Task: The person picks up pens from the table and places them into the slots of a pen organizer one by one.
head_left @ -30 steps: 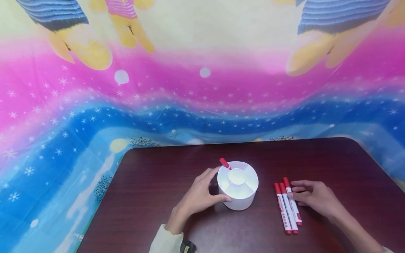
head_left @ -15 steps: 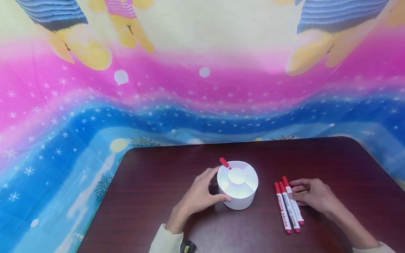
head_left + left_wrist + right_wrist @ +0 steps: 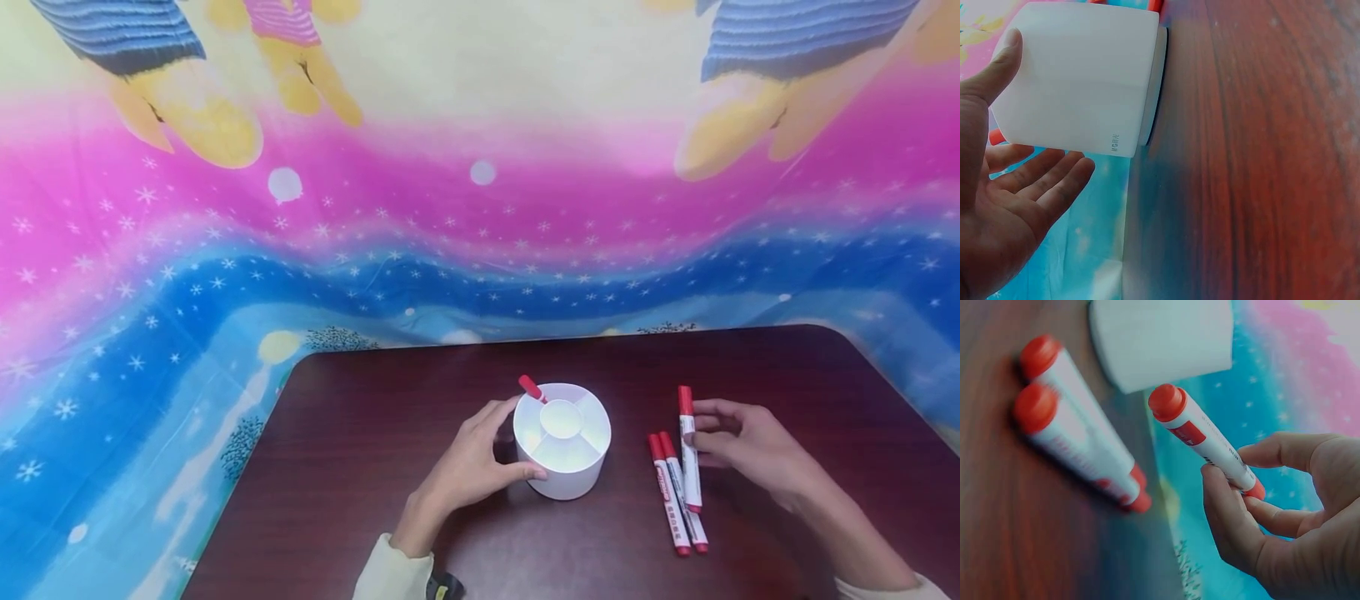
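Observation:
My left hand [image 3: 476, 465] holds a round white pen holder [image 3: 567, 482] by its left side, thumb on the near wall and fingers round the back. The holder stands upright on the table and is split into compartments around a central ring. One marker with a red cap [image 3: 529, 387] leans in its back left compartment. In the right wrist view, my right hand [image 3: 1291, 512] pinches a white marker with red ends [image 3: 1200, 437] between thumb and fingers, raised off the table. Two like markers [image 3: 670, 500] lie side by side to the left of that hand.
A dark reddish-brown wooden table [image 3: 390, 417] carries everything. Behind it hangs a printed cloth [image 3: 480, 233] in pink, blue and cream. A black band [image 3: 446, 586] shows at my left cuff.
My right hand has picked up the rightmost of the three markers from the table, lifting it up and away from the other two. The left hand and the pen holder have stayed in place.

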### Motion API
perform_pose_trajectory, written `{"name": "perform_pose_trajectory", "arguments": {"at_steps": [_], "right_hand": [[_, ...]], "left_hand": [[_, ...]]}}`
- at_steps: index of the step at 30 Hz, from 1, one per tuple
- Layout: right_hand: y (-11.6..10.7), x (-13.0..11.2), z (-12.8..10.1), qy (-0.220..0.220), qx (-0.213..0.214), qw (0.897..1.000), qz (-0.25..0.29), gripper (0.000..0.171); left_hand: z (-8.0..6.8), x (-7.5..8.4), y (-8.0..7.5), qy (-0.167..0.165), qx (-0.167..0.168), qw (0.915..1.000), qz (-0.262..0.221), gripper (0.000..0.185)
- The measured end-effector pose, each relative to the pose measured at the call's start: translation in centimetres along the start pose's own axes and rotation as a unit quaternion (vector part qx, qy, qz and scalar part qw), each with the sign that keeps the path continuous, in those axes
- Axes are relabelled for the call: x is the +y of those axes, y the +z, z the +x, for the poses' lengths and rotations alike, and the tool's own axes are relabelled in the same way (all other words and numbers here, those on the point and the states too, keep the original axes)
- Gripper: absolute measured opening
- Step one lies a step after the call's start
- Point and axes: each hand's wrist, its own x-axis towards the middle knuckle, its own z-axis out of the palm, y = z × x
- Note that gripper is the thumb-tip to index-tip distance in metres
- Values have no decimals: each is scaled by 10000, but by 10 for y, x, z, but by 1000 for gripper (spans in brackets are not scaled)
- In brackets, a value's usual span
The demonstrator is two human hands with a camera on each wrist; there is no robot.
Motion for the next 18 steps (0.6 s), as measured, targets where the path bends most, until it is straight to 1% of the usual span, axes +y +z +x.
{"name": "perform_pose_trajectory", "arguments": {"at_steps": [5,10,18], "right_hand": [[10,-12,-2,-341,78,9988,329,62],[20,-22,0,-505,82,9967,633,61],[28,-39,4,-601,101,9959,668,65]], "left_hand": [[0,0,0,5,-3,10000,-14,103],[0,-1,0,56,14,10000,-34,102],[1,-1,0,19,9,10000,-17,102]]}}
